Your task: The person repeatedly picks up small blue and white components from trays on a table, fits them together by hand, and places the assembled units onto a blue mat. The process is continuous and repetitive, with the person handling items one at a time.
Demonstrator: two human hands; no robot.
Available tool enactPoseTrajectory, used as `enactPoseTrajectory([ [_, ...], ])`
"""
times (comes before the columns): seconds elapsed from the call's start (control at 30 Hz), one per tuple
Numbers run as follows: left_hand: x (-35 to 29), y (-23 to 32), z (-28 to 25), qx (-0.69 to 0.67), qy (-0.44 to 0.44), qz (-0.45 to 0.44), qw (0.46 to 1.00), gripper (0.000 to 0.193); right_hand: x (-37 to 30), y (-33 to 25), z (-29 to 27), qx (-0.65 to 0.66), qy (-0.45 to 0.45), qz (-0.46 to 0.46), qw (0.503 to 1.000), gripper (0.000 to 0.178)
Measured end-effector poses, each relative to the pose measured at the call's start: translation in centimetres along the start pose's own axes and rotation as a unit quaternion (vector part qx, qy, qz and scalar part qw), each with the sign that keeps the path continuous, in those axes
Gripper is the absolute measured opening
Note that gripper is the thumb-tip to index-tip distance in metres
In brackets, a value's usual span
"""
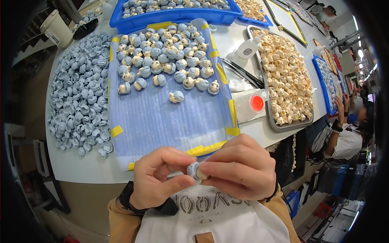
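A small doll head with a blue-grey hair piece and a cream face part is pinched between my two hands, just in front of the table edge. The thumb and index finger of my left hand grip its blue hair side. My right hand has its fingers closed on the cream side and covers part of it. Beyond my hands lies a blue sheet-covered board edged with yellow tape. Several finished-looking doll heads crowd its far half, and a single doll head sits nearer.
Loose blue hair shells are heaped at left. At right, a metal tray holds cream head parts. Between stand a white bottle, black tweezers and a red-topped container. A blue bin is behind; a co-worker sits right.
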State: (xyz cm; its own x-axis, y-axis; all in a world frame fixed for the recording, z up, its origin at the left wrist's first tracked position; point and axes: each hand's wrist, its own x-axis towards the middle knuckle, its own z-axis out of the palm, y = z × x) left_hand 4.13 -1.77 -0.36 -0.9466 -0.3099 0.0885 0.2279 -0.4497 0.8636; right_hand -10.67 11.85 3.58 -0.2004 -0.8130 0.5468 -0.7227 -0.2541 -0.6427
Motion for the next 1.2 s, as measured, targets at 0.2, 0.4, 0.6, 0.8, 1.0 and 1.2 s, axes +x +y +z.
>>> enactPoseTrajectory([
  [0.2,-0.2,0.4,0.4,-0.012,0.036,-0.022,0.999,0.047,0.2,-0.5,0.8,-0.041,0.03,-0.024,0.998,0.04],
  [0.4,-0.2,0.6,0.5,-0.048,0.024,-0.054,0.997,0.058,-0.8,0.2,3.1,-0.131,0.08,-0.065,0.986,0.043],
  [0.6,-0.5,1.5,0.9,-0.02,0.063,-0.12,0.991,0.054,-0.8,0.3,3.6,-0.158,0.074,-0.08,0.981,0.036],
  [0.8,-0.1,2.6,0.2,0.361,-0.049,-0.09,0.927,0.06,-1.4,0.7,4.0,-0.16,0.008,-0.074,0.984,0.032],
  [1.0,2.1,5.3,-0.8,0.555,-0.075,-0.162,0.812,0.038,-2.4,0.2,2.0,-0.091,-0.076,0.055,0.991,0.059],
  [1.2,7.0,5.2,-3.3,0.755,-0.064,0.027,0.652,0.029,-2.8,0.3,1.5,-0.104,-0.099,0.084,0.986,0.055],
])
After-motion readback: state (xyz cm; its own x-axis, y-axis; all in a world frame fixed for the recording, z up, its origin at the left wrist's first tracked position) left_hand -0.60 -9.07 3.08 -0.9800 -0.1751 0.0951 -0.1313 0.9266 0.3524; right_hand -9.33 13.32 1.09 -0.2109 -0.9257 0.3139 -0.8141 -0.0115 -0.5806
